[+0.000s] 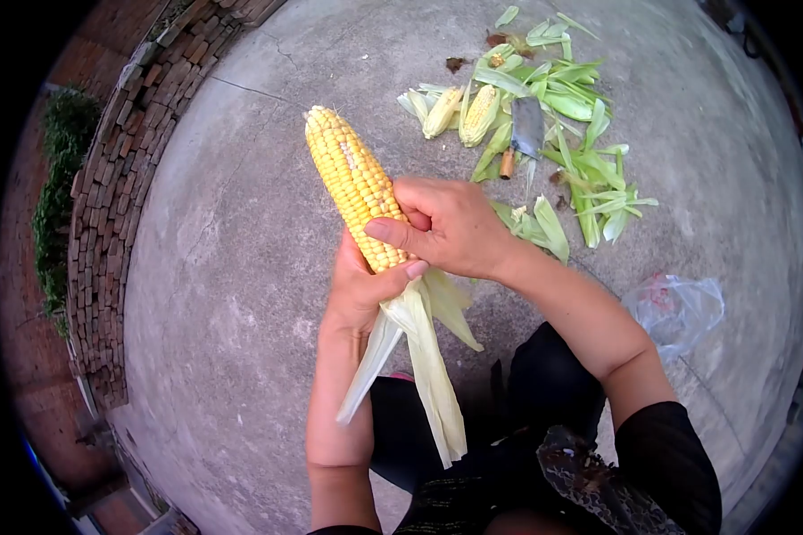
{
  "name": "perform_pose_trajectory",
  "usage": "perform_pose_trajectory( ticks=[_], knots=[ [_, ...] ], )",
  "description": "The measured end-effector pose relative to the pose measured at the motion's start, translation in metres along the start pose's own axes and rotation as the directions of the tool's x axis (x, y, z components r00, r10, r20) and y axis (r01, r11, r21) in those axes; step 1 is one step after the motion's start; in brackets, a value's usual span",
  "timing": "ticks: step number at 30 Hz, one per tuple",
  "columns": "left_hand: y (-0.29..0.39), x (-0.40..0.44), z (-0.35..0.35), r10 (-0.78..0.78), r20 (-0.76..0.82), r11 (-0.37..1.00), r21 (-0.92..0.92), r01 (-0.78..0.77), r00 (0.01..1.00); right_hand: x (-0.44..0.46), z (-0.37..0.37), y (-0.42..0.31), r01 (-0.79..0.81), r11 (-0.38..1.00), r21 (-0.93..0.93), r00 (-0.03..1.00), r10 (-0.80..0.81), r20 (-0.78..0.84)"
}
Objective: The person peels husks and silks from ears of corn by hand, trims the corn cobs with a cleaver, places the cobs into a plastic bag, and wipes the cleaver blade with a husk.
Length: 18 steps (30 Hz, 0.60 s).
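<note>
A yellow ear of corn (pixel 348 174) is held at a tilt over the concrete ground, its tip toward the upper left. My left hand (pixel 361 290) is wrapped round its lower end, thumb across the base. My right hand (pixel 451 223) is closed against the ear's right side, its thumb on the kernels and its curled fingers partly hidden. Pale husk leaves (pixel 424 357) hang from the base below my left hand. A few kernels near the upper middle look whitish or damaged.
Two partly husked ears (pixel 480 116) lie at the upper right among green husks (pixel 580 98). A cleaver (pixel 527 125) with a wooden handle rests there. A clear plastic bag (pixel 678 312) is at the right. A brick stack (pixel 116 178) borders the left.
</note>
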<state>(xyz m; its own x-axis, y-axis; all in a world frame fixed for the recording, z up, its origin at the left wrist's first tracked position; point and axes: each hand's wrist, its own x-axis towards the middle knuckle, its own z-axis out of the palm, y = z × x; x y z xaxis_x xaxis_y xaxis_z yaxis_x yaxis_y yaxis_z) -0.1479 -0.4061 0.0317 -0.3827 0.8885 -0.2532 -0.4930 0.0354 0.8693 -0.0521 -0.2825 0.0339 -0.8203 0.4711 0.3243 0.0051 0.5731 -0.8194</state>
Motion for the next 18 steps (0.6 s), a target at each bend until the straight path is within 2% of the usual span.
perform_pose_trajectory(
  ticks=[2,4,5,6,7,8,10,11,12,14,16,18],
  knots=[
    [-0.001,0.000,0.002,0.021,0.005,1.000,-0.018,-0.021,1.000,-0.001,0.004,0.003,0.041,0.999,0.027,0.999,-0.041,-0.008],
    [-0.003,0.001,0.002,0.037,-0.055,0.999,-0.038,-0.039,0.998,-0.002,0.010,0.006,0.212,0.977,-0.018,0.965,-0.212,-0.157],
    [-0.004,0.002,-0.001,0.010,-0.057,0.999,-0.046,-0.012,0.998,-0.001,0.008,0.007,0.209,0.978,-0.018,0.965,-0.209,-0.159],
    [-0.005,0.003,0.000,0.007,-0.055,0.999,-0.046,-0.009,0.998,0.000,0.004,0.011,0.149,0.981,-0.121,0.964,-0.171,-0.205],
    [-0.005,0.004,0.002,0.042,-0.010,0.990,-0.137,-0.043,0.999,0.002,-0.001,0.015,0.084,0.972,-0.219,0.958,-0.140,-0.252],
    [-0.005,0.005,0.003,0.083,0.031,0.971,-0.228,-0.073,0.996,0.003,-0.008,0.023,0.084,0.972,-0.220,0.958,-0.140,-0.252],
    [-0.003,0.007,0.005,0.096,0.045,0.957,-0.278,-0.080,0.994,0.006,-0.020,0.036,-0.161,0.972,-0.171,0.908,0.078,-0.412],
    [-0.001,0.006,0.007,0.106,0.035,0.958,-0.272,-0.092,0.994,0.006,-0.017,0.038,-0.160,0.972,-0.172,0.908,0.077,-0.411],
    [-0.001,0.006,0.008,0.114,0.026,0.958,-0.266,-0.103,0.993,0.008,-0.013,0.035,-0.116,0.992,-0.052,0.889,0.081,-0.450],
    [-0.001,0.008,0.004,0.106,0.015,0.968,-0.228,-0.100,0.994,0.006,-0.010,0.033,-0.068,0.995,0.066,0.869,0.092,-0.487],
    [-0.003,0.009,-0.002,0.086,0.042,0.992,-0.094,-0.081,0.995,0.004,-0.009,0.030,-0.018,0.995,0.094,0.952,0.045,-0.302],
    [-0.001,0.006,0.003,0.069,0.040,0.997,-0.042,-0.068,0.997,0.003,-0.006,0.023,0.020,0.996,0.089,0.962,0.006,-0.273]
  ],
)
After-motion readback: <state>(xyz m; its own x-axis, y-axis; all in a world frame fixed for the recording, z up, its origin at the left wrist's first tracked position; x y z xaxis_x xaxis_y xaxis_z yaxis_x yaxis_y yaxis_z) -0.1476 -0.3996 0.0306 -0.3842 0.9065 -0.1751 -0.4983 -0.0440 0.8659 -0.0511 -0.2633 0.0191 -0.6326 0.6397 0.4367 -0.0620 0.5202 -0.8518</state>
